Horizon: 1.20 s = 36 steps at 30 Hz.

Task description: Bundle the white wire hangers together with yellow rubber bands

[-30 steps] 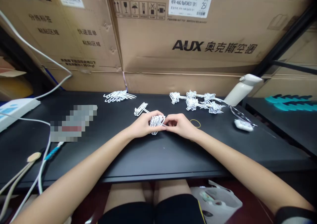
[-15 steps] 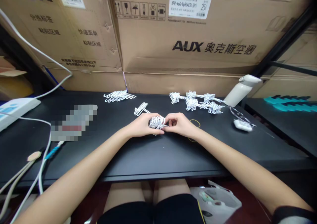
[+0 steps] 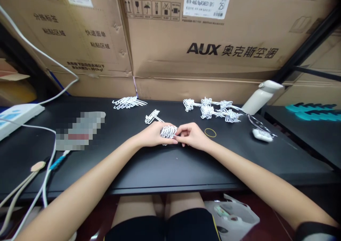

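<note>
A bundle of white hooks [image 3: 168,131] is wrapped in the fingers of my left hand [image 3: 153,134] above the black table. My right hand [image 3: 190,136] is pinched at the bundle's right side; what lies between its fingertips is too small to make out. Just behind my left hand lie a few loose white hooks [image 3: 153,116]. A larger loose pile of hooks [image 3: 128,102] sits farther back on the left. Several tied hook bundles [image 3: 207,111] lie at the back right. One yellow rubber band [image 3: 210,132] rests right of my right hand.
Cardboard boxes [image 3: 202,31] stand along the back of the black table [image 3: 176,173]. A white bottle [image 3: 261,97] and a small white case [image 3: 262,135] are on the right. On the left are a power strip [image 3: 20,118], cables and a pixelated flat object [image 3: 82,130].
The view has shifted slightly. The thin stem seen between the bundle and my right fingers no longer shows. The rubber band is now fully visible, clear of my right wrist.
</note>
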Available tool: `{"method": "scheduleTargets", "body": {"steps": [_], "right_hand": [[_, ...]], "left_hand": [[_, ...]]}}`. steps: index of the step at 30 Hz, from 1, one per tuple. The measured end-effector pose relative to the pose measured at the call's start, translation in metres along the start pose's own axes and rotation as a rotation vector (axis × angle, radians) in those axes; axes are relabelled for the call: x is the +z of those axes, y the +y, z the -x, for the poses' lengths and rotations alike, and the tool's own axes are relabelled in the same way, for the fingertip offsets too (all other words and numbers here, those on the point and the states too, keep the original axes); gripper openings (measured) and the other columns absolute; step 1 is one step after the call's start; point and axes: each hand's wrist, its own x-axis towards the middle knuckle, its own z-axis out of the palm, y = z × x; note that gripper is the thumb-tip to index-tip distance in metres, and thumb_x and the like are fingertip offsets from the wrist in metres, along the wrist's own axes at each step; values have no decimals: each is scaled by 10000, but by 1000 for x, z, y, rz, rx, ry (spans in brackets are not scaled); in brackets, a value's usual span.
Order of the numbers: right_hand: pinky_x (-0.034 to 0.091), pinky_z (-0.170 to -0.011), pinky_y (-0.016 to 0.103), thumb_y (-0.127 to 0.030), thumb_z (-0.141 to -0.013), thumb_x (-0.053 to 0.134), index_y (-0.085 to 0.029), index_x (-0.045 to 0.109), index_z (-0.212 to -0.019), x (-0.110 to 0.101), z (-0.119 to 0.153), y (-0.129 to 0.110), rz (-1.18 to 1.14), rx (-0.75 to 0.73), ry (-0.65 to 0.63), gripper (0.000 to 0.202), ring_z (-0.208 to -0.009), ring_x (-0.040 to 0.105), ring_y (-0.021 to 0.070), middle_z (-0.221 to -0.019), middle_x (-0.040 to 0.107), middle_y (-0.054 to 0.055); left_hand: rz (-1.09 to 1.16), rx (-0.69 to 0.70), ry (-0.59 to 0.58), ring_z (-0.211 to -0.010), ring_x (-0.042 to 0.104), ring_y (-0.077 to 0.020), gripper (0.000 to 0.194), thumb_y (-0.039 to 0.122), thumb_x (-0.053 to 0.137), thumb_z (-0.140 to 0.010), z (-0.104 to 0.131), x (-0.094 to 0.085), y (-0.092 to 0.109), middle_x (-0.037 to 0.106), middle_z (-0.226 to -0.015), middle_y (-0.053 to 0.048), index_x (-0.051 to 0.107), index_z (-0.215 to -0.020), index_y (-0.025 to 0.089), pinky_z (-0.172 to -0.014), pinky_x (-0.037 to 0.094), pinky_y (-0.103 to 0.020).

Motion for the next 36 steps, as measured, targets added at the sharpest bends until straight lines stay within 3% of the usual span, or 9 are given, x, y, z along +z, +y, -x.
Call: {"method": "scheduleTargets", "body": {"steps": [6, 10, 12, 15, 17, 20, 24, 28, 36], "right_hand": [[367, -369, 184, -417, -658, 736, -112, 672, -785, -6, 0, -8, -69, 56, -52, 336, -398, 512, 89, -487, 569, -2], [401, -391, 192, -435, -694, 704, -114, 676, -783, -14, -5, -8, -148, 6, 115, 335, -402, 501, 81, -488, 579, 0], [410, -393, 193, -446, -690, 700, -120, 662, -762, -17, -12, -4, -199, -1, 226, 336, -416, 508, 74, -582, 640, 29], [424, -392, 193, -437, -699, 683, -128, 651, -788, -15, -25, 2, -194, 47, 240, 323, -451, 530, 70, -786, 702, 79], [418, -381, 191, -412, -703, 675, -128, 652, -818, -9, -35, 5, -118, 57, 195, 307, -473, 551, 88, -759, 696, 75], [398, -378, 192, -370, -728, 645, -129, 665, -861, 1, -53, 4, 74, 3, 142, 276, -496, 578, 119, -640, 654, 41], [416, -496, 206, -266, -741, 624, -132, 690, -802, 12, -77, -5, 322, -73, 127, 161, -509, 557, 100, -596, 637, 15], [388, -477, 196, -209, -727, 618, -126, 657, -698, 13, -90, -8, 268, -14, 35, 96, -479, 503, 79, -555, 595, -6], [353, -391, 179, -321, -741, 625, -115, 628, -761, -28, -53, 4, 108, 93, -99, 207, -432, 434, 57, -548, 527, -23]], "left_hand": [[9, -2, 1, -617, 561, -135, 345, 471, 613, -762, -1, -2, 0, 647, -708, -15, 652, -862, 143, -566, 413, -225], [185, -78, 86, -712, 642, -174, 289, 417, 646, -743, -1, -10, 1, 696, -745, -35, 648, -851, 149, -636, 472, -243], [381, -151, 220, -729, 673, -188, 250, 377, 657, -741, -2, -18, -1, 708, -753, -48, 627, -839, 150, -642, 499, -249], [736, -200, 550, -726, 691, -178, 199, 283, 676, -727, -3, -34, -9, 717, -819, -65, 605, -845, 140, -646, 532, -246], [931, -228, 727, -732, 692, -163, 149, 217, 650, -733, -4, -45, -17, 715, -834, -74, 612, -842, 122, -654, 547, -240], [1047, -303, 857, -623, 668, -125, 83, 170, 627, -735, -4, -54, -25, 699, -730, -58, 619, -788, 107, -590, 546, -210], [1028, -332, 869, -519, 619, -97, 57, 145, 643, -716, -3, -53, -25, 672, -653, -38, 614, -731, 98, -548, 537, -205], [916, -298, 778, -508, 603, -101, 123, 189, 685, -690, -2, -46, -24, 647, -623, -13, 617, -759, 114, -491, 493, -190], [781, -205, 588, -707, 636, -145, 252, 298, 755, -633, -1, -36, -29, 660, -757, -25, 640, -784, 132, -695, 540, -290]]}}
